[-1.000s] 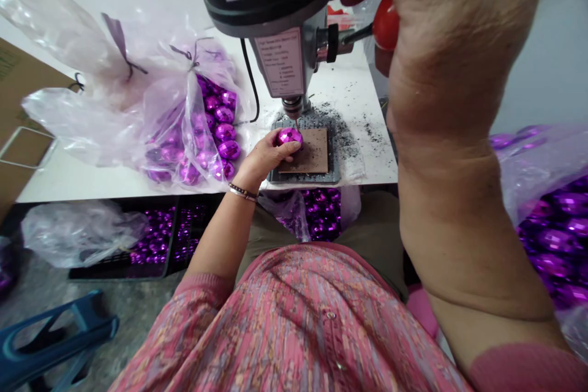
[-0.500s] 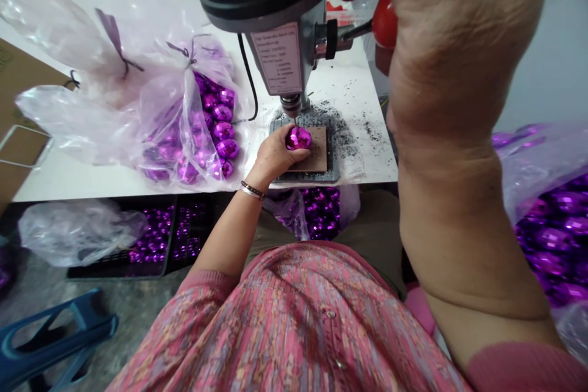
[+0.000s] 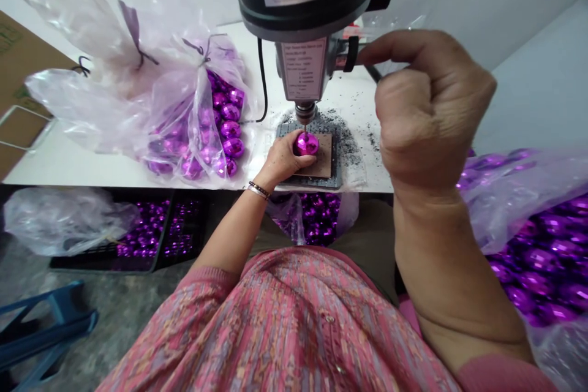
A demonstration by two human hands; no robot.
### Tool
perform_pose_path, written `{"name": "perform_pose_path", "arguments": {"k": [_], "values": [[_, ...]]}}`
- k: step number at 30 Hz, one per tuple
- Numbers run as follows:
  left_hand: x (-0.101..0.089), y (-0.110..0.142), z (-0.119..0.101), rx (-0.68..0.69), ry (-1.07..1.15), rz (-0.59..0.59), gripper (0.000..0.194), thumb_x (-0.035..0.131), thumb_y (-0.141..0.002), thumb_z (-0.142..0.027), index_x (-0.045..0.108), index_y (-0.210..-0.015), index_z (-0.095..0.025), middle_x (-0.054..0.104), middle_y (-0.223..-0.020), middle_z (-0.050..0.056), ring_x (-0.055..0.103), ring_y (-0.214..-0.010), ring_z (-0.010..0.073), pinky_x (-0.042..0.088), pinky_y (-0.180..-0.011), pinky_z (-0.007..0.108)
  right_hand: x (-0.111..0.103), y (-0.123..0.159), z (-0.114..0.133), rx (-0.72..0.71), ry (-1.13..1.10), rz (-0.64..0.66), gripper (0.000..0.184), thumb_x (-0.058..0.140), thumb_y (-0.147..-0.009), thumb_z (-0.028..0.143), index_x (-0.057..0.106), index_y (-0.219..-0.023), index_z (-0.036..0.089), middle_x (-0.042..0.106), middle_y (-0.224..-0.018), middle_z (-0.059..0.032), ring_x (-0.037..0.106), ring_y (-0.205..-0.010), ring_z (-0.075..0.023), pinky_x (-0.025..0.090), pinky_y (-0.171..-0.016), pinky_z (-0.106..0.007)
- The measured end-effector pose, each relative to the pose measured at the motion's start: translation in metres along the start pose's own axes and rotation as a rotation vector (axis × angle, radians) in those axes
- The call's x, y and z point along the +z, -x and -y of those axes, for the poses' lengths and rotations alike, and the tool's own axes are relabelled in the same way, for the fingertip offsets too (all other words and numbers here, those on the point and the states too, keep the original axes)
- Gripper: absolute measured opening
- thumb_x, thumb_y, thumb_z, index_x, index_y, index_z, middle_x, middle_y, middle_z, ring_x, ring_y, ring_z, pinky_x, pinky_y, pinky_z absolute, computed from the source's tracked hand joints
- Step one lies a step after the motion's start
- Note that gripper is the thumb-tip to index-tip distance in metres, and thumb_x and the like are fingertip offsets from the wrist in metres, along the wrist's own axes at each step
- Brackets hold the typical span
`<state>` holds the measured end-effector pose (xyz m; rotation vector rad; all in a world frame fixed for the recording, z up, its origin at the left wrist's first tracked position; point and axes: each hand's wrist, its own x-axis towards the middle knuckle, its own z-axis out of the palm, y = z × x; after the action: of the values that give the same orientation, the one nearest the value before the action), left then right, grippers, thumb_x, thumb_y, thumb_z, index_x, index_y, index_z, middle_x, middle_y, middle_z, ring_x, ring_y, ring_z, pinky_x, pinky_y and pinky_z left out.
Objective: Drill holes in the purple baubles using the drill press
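My left hand (image 3: 285,159) grips a shiny purple faceted ball (image 3: 307,144) between thumb and fingers. The ball rests on a brown board (image 3: 325,162) atop the grey base (image 3: 337,179) of a bench drill press (image 3: 305,67). The thin bit under the chuck (image 3: 305,113) meets the ball's top. Up at the right, my right hand (image 3: 427,104) is closed around the press's feed lever (image 3: 374,72); the red knob seen before is hidden inside the fist. The forefinger reaches along towards the lever's hub.
Clear plastic bags of purple balls (image 3: 197,128) stand left on the white table (image 3: 82,165). Dark shavings (image 3: 353,135) lie around the base. A black crate (image 3: 158,239), an open bag of balls at the right (image 3: 542,257) and a blue stool (image 3: 50,324) surround me.
My right hand has swung down and away from the camera with the lever, and the chuck and bit have come lower. My left hand still holds the ball on the board.
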<state>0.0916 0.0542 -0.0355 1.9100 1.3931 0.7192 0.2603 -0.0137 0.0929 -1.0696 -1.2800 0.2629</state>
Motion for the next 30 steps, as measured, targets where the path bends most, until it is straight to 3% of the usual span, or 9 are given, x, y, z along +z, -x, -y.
{"name": "perform_pose_path", "arguments": {"k": [5,10,16,22,26,30], "values": [[0.0,0.002,-0.001,0.001,0.035,0.005,0.049,0.085,-0.07,-0.022,0.071,-0.116,-0.017,0.072,-0.099,0.003,0.062,-0.09,0.0192,0.048,-0.087,0.03,-0.001,0.004,-0.006,-0.064,0.068,-0.001,0.034,0.048,-0.081,0.014,0.079,-0.094,0.018,0.07,-0.086,0.0005,0.048,-0.065,-0.0034,0.041,-0.064,-0.02],[-0.001,0.004,-0.004,-0.003,0.032,0.003,0.046,0.084,-0.07,-0.022,0.071,-0.115,-0.017,0.071,-0.096,0.001,0.059,-0.086,0.0173,0.045,-0.082,0.029,0.0,0.014,-0.02,-0.129,0.086,0.01,0.033,0.047,-0.086,0.014,0.077,-0.098,0.022,0.068,-0.088,0.0,0.058,-0.073,-0.0038,0.053,-0.08,-0.019],[-0.001,0.005,-0.006,0.009,0.049,-0.005,0.042,0.083,-0.071,-0.022,0.071,-0.111,-0.018,0.071,-0.094,0.0,0.06,-0.087,0.018,0.044,-0.081,0.028,0.003,0.023,-0.041,-0.245,0.131,-0.023,0.037,0.041,-0.096,0.024,0.075,-0.109,0.024,0.069,-0.093,-0.0007,0.063,-0.08,-0.0052,0.057,-0.085,-0.023],[0.002,0.004,-0.001,0.021,0.086,-0.023,0.041,0.084,-0.069,-0.025,0.072,-0.108,-0.019,0.071,-0.092,0.001,0.061,-0.086,0.0194,0.046,-0.083,0.03,0.012,0.039,-0.065,-0.33,0.033,-0.09,0.033,0.046,-0.096,0.026,0.077,-0.108,0.023,0.067,-0.081,-0.0002,0.049,-0.061,-0.0029,0.047,-0.066,-0.022],[0.005,0.003,0.001,-0.007,0.088,-0.054,0.046,0.087,-0.065,-0.024,0.073,-0.109,-0.021,0.073,-0.095,0.001,0.064,-0.095,0.0234,0.049,-0.09,0.033,0.012,0.02,-0.041,-0.293,-0.018,-0.142,0.039,0.041,-0.098,0.028,0.078,-0.104,0.017,0.062,-0.074,-0.0004,0.044,-0.058,-0.0004,0.038,-0.059,-0.018],[0.004,0.01,-0.001,-0.02,0.084,-0.079,0.054,0.089,-0.065,-0.024,0.073,-0.116,-0.023,0.075,-0.105,0.003,0.066,-0.105,0.0268,0.05,-0.098,0.038,0.008,-0.027,-0.004,-0.145,-0.04,-0.109,0.048,0.033,-0.1,0.025,0.079,-0.093,0.014,0.044,-0.057,0.0001,0.046,-0.06,-0.0006,0.045,-0.071,-0.018]]}}
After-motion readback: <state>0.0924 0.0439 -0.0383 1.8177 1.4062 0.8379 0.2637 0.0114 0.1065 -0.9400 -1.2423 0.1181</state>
